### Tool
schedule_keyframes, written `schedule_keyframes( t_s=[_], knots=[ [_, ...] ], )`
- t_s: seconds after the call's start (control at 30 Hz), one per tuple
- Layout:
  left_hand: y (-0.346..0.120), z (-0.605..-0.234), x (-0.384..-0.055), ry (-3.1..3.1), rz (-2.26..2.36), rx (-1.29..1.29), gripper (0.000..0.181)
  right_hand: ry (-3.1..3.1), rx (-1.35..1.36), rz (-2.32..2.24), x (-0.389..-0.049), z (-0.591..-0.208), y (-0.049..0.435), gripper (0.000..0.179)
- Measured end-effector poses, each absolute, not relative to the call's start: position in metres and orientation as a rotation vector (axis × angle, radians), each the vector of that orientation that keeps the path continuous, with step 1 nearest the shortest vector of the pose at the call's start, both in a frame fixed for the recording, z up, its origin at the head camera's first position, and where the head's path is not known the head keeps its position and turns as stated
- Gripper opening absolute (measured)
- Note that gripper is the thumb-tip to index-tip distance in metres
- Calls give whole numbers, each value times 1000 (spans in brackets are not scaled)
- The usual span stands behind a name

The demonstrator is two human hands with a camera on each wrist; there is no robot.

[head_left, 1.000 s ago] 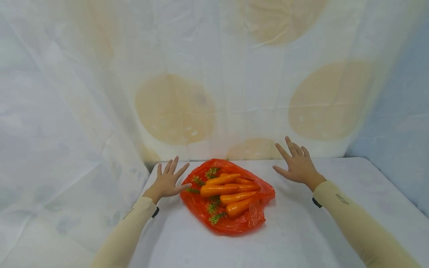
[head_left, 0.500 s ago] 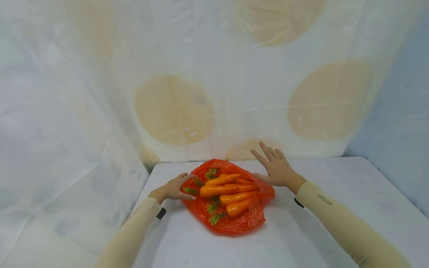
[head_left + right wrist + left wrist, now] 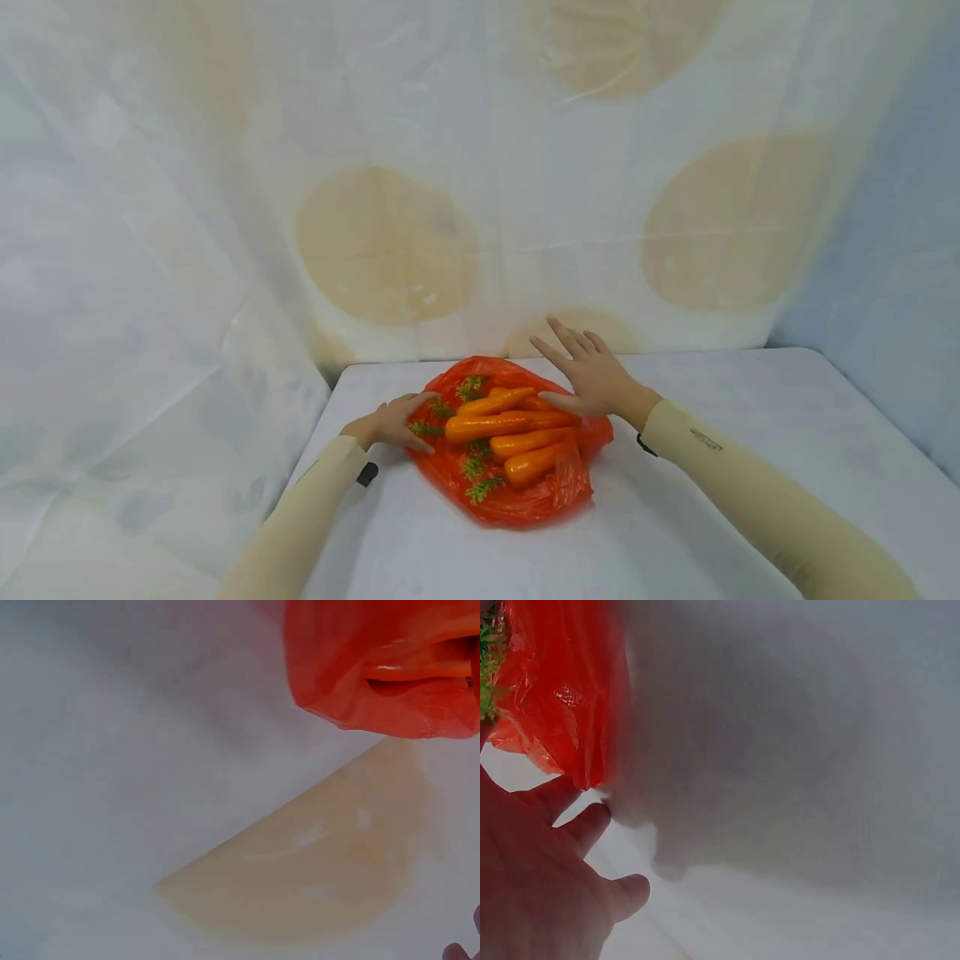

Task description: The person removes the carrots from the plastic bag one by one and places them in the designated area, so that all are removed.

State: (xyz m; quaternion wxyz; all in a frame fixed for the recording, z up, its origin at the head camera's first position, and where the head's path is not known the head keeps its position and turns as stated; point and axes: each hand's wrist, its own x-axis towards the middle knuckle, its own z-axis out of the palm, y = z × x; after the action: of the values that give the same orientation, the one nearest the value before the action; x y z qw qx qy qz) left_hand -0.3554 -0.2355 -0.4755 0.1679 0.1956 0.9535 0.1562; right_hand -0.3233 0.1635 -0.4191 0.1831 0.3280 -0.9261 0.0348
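left grip (image 3: 388,423) has come down from a raised spread to the near-hand edge of the red bag (image 3: 517,508), and my right grip (image 3: 596,385) has swung inward until its thumb overlaps the bag in the head view; bag and carrots (image 3: 513,421) lie as they did. i judge the reach nearly done, with nothing lifted yet. my left fingers are loosely parted at the plastic, and i see no pinch; my right ones are spread wide, holding nothing, and i can't tell whether they touch. the bag rests on the table (image 3: 420,558) between both grips, green tops (image 3: 476,465) toward the left one, most carrot tips toward the right.
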Motion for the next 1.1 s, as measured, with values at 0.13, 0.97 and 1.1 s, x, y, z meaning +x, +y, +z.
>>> schedule_keyframes(
  t_s=[0.13,0.97,1.1],
  knots=[
    [-233,-479,-357,2706,426,495,99,-2606,977,120,-326,-414,152,88],
    [-224,-489,-364,2680,369,390,101,-2850,1218,175,-311,-431,94,98],
    [-224,-497,-367,2680,335,386,102,-2875,1261,162,-308,-433,90,97]
  ],
)
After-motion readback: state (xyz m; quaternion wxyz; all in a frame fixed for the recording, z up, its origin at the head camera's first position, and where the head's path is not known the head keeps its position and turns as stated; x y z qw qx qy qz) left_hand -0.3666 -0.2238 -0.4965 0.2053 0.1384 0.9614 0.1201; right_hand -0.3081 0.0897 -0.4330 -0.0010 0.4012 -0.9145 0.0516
